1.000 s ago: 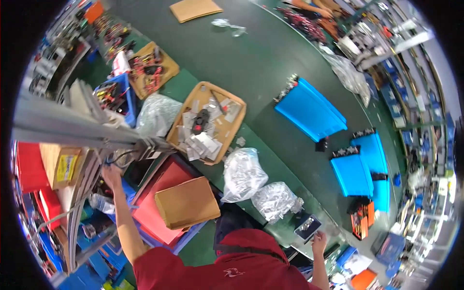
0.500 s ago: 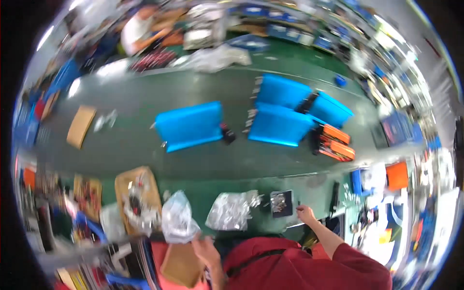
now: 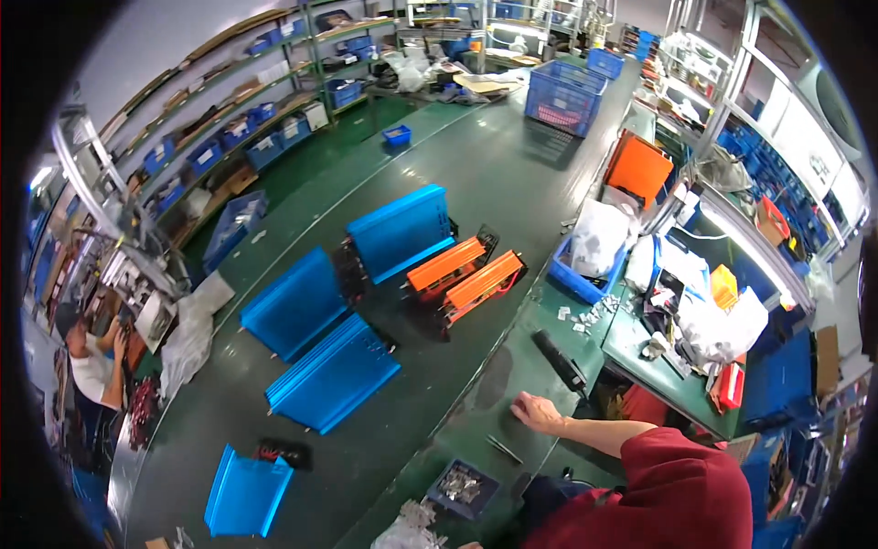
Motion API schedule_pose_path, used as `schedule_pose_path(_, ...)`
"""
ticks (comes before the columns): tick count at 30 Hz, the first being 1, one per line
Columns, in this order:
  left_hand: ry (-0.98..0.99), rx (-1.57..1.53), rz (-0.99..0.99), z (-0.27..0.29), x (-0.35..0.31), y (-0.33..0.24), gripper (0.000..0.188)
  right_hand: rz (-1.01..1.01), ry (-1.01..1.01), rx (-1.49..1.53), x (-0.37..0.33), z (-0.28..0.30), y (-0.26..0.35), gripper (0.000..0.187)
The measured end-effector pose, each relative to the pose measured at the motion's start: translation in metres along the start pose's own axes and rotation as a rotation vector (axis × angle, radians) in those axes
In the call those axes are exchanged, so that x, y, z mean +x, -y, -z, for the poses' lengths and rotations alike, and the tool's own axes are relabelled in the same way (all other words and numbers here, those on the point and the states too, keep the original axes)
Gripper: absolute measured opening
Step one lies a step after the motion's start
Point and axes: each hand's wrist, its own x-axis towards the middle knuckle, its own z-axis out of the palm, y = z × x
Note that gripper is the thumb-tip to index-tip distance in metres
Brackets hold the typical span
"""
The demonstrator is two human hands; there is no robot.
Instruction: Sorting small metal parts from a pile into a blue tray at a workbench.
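My right hand [image 3: 538, 412] is low over the green bench, its fingers curled together. Whatever they may hold is hidden beneath them. Beyond it lies a long black tool [image 3: 558, 360], apart from the hand. On the nearer side is a pair of tweezers [image 3: 504, 449], loose on the bench. Closer to my body stands a dark, shallow box [image 3: 439, 499] of small metal parts [image 3: 463, 483]. Of my left hand [image 3: 471, 545] only a sliver shows at the lower edge; its fingers are cut off from view.
Several blue metal housings [image 3: 334, 373] and orange ones [image 3: 482, 282] stand on the conveyor [image 3: 402, 430]. A blue bin [image 3: 576, 285] with a white bag and scattered small pieces [image 3: 587, 317] sit at right. A plastic bag [image 3: 409, 531] lies at the lower edge. Another person [image 3: 91, 366] works at far left.
The view has swung to the right, so the housings and bench appear turned. My left hand has slipped almost wholly out of the picture. My right hand now lies beyond the parts box and tweezers.
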Motion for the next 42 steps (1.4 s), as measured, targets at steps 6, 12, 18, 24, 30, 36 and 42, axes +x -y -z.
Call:
schedule_pose_path(6, 0.061, 0.061, -0.184, -0.039, 0.057, -0.003, 0.043, 0.258, -0.126, -0.086, 0.015, -0.006, -0.020, 0.019)
schedule_pose_path(12, -0.061, 0.232, -0.506, -0.071, 0.078, 0.068, 0.025, 0.346, -0.122, -0.034, 0.025, -0.019, -0.032, 0.015)
schedule_pose_path(18, -0.277, 0.415, -0.736, -0.060, 0.099, 0.029, 0.017, 0.320, -0.146, -0.017, 0.033, -0.001, -0.029, 0.009)
schedule_pose_path(24, -0.228, 0.345, -0.758, -0.066, 0.092, 0.049, 0.012, 0.411, -0.092, 0.097, 0.034, -0.015, -0.036, 0.008)
schedule_pose_path(30, -0.393, 0.380, -0.778, -0.081, 0.096, 0.046, 0.027, 0.470, -0.160, 0.204, 0.021, -0.021, -0.034, 0.008)
schedule_pose_path(36, -0.511, 0.469, -0.827, -0.088, 0.088, 0.028, 0.032, 0.668, -0.156, 0.163, 0.014, -0.017, -0.036, 0.010)
schedule_pose_path(42, -0.628, 0.537, -0.817, -0.091, 0.096, 0.048, 0.022, 0.739, -0.221, 0.214, 0.016, -0.021, -0.045, 0.009)
